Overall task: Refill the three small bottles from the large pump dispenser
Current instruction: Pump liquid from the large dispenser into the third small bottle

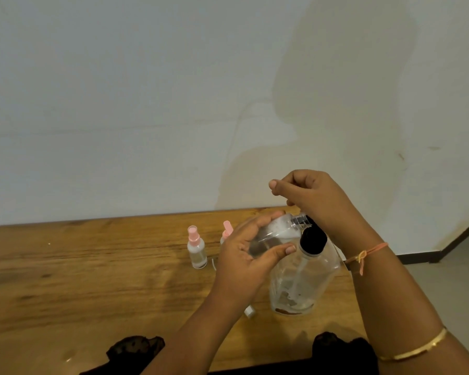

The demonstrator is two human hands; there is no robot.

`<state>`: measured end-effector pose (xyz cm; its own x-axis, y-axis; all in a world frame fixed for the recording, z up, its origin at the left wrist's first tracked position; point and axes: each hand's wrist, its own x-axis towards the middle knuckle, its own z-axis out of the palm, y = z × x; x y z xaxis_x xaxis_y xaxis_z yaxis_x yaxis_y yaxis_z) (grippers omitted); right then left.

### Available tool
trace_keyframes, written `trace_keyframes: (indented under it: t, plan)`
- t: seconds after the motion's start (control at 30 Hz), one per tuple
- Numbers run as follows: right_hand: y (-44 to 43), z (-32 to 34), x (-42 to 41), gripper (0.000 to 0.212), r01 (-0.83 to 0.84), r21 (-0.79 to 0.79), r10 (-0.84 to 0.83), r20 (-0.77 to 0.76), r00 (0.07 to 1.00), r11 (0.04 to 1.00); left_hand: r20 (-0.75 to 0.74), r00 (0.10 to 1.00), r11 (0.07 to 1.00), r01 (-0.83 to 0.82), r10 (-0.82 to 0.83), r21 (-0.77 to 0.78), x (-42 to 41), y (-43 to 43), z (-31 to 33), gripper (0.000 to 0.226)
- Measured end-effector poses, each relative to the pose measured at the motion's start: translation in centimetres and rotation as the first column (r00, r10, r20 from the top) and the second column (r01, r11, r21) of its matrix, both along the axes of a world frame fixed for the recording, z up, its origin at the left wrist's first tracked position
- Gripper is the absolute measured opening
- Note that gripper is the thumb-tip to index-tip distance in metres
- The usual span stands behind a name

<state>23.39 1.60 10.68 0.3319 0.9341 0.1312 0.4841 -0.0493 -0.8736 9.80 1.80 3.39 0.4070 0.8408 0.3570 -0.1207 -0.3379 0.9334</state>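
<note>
The large clear pump dispenser (306, 280) stands on the wooden table (92, 280) and has a black collar and pump head. My left hand (244, 255) grips a small clear bottle (274, 234), tilted on its side with its open threaded neck against the pump's spout. Above the pump head is my right hand (309, 196), fingers curled, its heel resting on the pump. One small bottle with a pink spray cap (197, 249) stands upright behind and to the left. Another pink-capped bottle (227, 229) is mostly hidden behind my left hand.
A small white cap (249, 312) lies on the table under my left wrist. Black cloth (136, 350) hangs over the near table edge. A pale wall runs along the table's far edge. Floor shows at the far right (444, 269).
</note>
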Motion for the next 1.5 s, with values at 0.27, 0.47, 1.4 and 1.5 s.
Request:
trace_keyframes:
  t: [0.27,0.47,1.4,1.5]
  plan:
    - [0.2,-0.9,0.7,0.03,0.029,-0.184,-0.031,-0.01,0.999,0.983,-0.022,1.0,0.999,-0.019,0.018,-0.034,0.3,0.2,-1.0,0.048]
    - [-0.2,-0.2,0.2,0.031,0.049,-0.009,-0.048,0.034,0.998,0.999,0.005,1.0,1.0,0.007,-0.007,-0.007,0.2,0.1,-0.3,0.045]
    - [0.4,-1.0,1.0,0.03,-0.023,-0.249,0.021,-0.014,1.0,0.968,0.012,1.0,0.998,0.024,-0.024,-0.065,0.3,0.2,-0.9,0.046]
    - [0.1,-0.7,0.8,0.03,-0.005,-0.182,0.007,0.01,1.0,0.983,0.016,1.0,0.998,0.012,-0.011,-0.063,0.3,0.1,-0.9,0.048]
